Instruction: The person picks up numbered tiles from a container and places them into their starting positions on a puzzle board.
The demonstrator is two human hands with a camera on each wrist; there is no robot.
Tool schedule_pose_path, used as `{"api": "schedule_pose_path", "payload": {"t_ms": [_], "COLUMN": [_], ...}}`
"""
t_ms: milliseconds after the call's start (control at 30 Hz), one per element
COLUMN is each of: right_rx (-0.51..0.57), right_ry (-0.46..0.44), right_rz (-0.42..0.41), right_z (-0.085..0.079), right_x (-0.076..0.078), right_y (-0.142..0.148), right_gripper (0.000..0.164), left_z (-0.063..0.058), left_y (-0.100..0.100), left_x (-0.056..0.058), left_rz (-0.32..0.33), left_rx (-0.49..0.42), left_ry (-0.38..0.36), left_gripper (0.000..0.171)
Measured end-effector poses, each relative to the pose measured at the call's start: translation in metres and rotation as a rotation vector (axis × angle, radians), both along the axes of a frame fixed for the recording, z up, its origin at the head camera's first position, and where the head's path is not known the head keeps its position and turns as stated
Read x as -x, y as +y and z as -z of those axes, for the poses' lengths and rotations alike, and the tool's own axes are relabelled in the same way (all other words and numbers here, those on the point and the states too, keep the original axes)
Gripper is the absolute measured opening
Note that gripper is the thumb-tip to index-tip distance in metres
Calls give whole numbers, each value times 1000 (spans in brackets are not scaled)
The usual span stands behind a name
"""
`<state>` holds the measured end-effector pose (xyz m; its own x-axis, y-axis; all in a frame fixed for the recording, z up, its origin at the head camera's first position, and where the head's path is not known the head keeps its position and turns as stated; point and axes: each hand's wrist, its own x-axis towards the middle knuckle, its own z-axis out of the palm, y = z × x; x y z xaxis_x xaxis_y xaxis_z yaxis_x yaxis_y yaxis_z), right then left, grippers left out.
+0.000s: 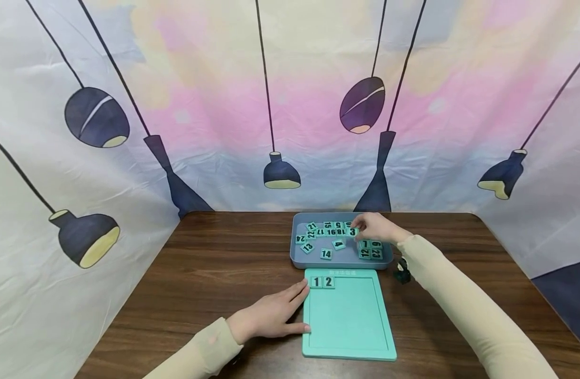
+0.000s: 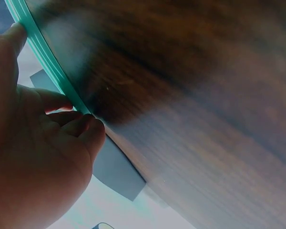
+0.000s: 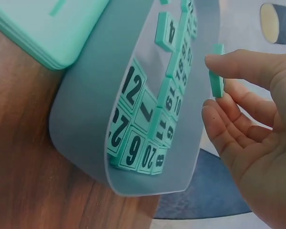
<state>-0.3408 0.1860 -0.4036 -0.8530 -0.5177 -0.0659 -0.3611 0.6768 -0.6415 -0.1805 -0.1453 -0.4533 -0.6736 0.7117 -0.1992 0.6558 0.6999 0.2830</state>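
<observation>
My right hand point(image 1: 377, 228) is over the blue-grey tray, and its thumb and fingers pinch a green number tile point(image 3: 216, 87). From the head view that tile reads 3. Below it in the tray point(image 1: 313, 262) lie other number tiles, among them the 4 tile point(image 1: 339, 244) and the 14 tile point(image 1: 326, 254). Fingertips and thumb of my left hand point(image 1: 273, 314) touch the left edge of a mint-green board point(image 1: 349, 321), the fingers spread. In the board's top left corner sit the 1 tile point(image 1: 316, 282) and the 2 tile point(image 1: 329, 282), side by side.
Tray and board stand close together, tray behind board, on a dark wooden table point(image 1: 214, 263). A patterned cloth point(image 1: 309, 105) with painted lamps hangs behind the table. Several tiles crowd the tray's right end, such as the 12 tile point(image 3: 133, 87).
</observation>
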Motion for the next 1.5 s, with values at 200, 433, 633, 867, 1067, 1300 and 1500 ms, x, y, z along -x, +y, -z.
{"api": "schedule_pose_path", "payload": {"t_ms": [200,433,633,867,1067,1300,1500], "right_rx": [-3,5,9,-19,-57,-69,-53], "right_ry": [24,85,117,111,167,158,183], "right_rz": [-40,-124,-165,-182,-200,-200,-164], "right_z": [-2,0,5,20,28,41,50], "right_x": [-19,-45,-64,-82,-98,-111,-111], "right_y": [0,-6,-10,-15,-23,-31,-34], "right_gripper": [37,34,31,31,30,29,30], "left_z": [2,2,0,0,1,2,4], "left_y": [-1,-3,-2,-1,-1,0,0], "left_x": [0,4,4,4,4,3,2], "left_rz": [0,6,6,1,-1,7,2], "left_rx": [-8,-12,-1,4,5,-4,-8], "left_ry": [-11,13,26,28,27,20,19], "left_gripper": [88,87,87,88,88,88,88]}}
